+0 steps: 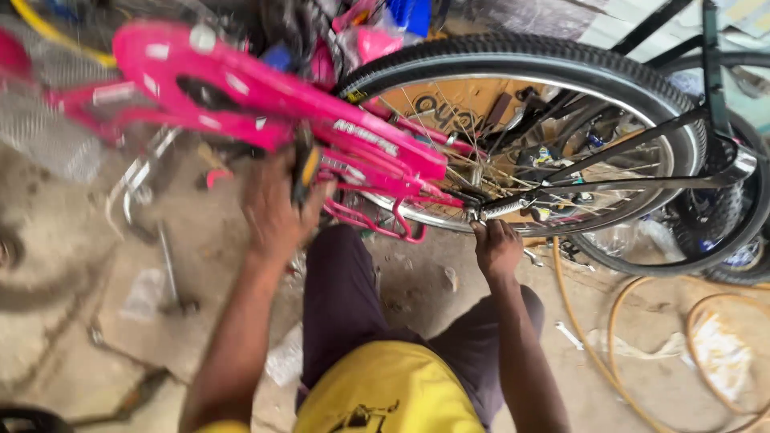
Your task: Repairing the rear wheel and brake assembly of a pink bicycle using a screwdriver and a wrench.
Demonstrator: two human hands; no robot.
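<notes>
Fingers of my left hand (277, 210) curled around a dark tool (305, 170) at the pink frame (265, 88), right hand (497, 247) pinching the axle nut (475, 215) of the wheel (545, 120), yellow hose (577, 337) on floor.

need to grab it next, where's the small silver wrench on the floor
In the head view the small silver wrench lies on the concrete floor, right of the person's right forearm, below the wheel.

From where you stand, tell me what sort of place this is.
Probably a bicycle repair shop: a pink bike being worked on, a spanner on the dirty concrete floor, and spare tyres behind.
</notes>
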